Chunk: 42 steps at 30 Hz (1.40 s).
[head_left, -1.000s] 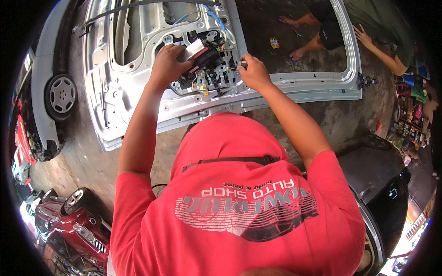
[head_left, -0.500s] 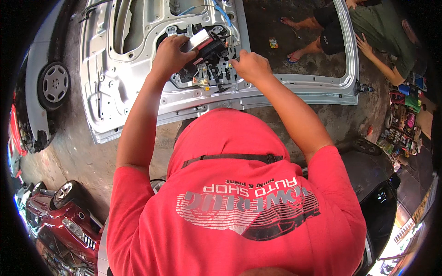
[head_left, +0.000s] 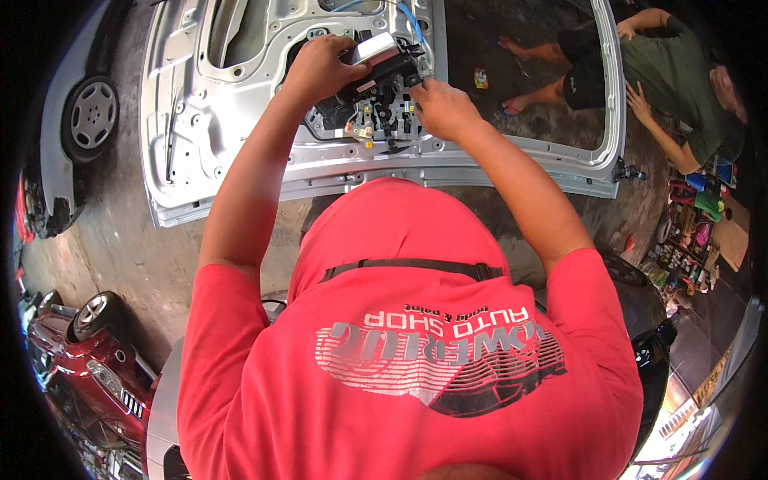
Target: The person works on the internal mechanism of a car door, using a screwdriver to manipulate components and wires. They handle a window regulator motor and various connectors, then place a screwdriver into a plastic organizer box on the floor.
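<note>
My left hand [head_left: 322, 70] is closed on the left end of a black car-door part with a silver box [head_left: 376, 50] on top, thumb toward me. The part is tilted above the cluttered opening of a bare silver car door [head_left: 240, 164]. My right hand [head_left: 445, 109] is closed, its fingertips bunched at the part's right end; what they pinch is hidden. Below the part, a black mechanism [head_left: 386, 116] and small yellow-and-white connectors [head_left: 366, 134] show inside the opening. A blue cable [head_left: 410, 22] runs along the door beyond my right hand.
At the right, a co-worker in a dark green shirt [head_left: 668, 60] leans by the door's window frame [head_left: 614, 88], one hand on it. A grey car's wheel [head_left: 90, 118] stands left, a dark red car [head_left: 100, 372] lower left. Assorted goods [head_left: 692, 232] crowd the right side.
The black part and my left hand have shifted right over the door, and the part lies flatter. My right hand has come up against its right end. The whole view has shifted slightly.
</note>
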Tool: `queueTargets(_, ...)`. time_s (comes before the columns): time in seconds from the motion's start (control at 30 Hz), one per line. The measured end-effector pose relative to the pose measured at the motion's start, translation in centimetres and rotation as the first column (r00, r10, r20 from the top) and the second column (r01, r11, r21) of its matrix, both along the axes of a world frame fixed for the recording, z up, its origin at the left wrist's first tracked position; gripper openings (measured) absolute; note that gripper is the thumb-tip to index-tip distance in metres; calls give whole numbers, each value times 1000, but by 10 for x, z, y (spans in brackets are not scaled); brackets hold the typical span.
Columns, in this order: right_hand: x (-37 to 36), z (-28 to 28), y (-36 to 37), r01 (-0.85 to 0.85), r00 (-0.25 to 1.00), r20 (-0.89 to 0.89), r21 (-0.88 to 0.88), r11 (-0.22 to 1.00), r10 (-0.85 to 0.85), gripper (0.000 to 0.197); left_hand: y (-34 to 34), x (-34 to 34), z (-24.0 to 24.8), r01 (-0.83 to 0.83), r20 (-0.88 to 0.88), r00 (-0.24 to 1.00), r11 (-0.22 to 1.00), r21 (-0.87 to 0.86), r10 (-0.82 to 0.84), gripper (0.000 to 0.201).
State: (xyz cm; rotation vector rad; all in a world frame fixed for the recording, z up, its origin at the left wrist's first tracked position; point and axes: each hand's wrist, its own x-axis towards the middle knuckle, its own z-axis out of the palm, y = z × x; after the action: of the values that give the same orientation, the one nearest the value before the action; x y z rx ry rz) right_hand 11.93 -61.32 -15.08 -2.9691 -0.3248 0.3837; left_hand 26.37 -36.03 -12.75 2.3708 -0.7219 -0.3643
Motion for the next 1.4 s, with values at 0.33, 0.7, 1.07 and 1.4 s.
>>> queueTargets(0.33, 30, 29, 6, 482, 728, -495, -122, 867, -474, 48, 5, 0, -8, -17, 99, 995, 1000, 6, 16, 58)
queueTargets(0.7, -8, -25, -26, 82, 991, -117, 100, 992, -70, 41, 8, -2, -17, -35, 104, 994, 999, -39, 38, 59)
queueTargets(1.07, 48, -12, -1, 807, 312, -755, -109, 580, -577, 50, 13, -4, -3, -4, 103, 995, 997, -73, 11, 46)
queueTargets(1.4, 29, -30, -1, 123, 869, -450, -205, 971, -205, 49, 18, -6, -15, 47, 108, 994, 992, -118, -34, 42)
